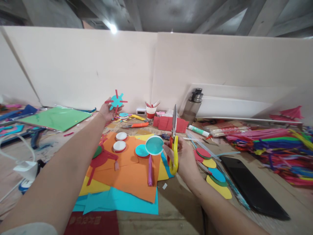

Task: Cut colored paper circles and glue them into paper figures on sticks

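My left hand is stretched out far forward and holds a turquoise paper disc with red and turquoise strips sticking out around it. In my right hand are scissors with yellow and orange handles, their blades pointing up. The same hand's fingertips pinch the edge of a round turquoise piece with a white rim. Below that piece a purple marker lies on orange paper. Two white round lids and another turquoise disc rest on the paper.
Around the paper lie a red cutout, a utility knife, a cup of pens, a glue stick and a bottle. Coloured discs, a black phone and pipe cleaners are at right. Green sheet at left.
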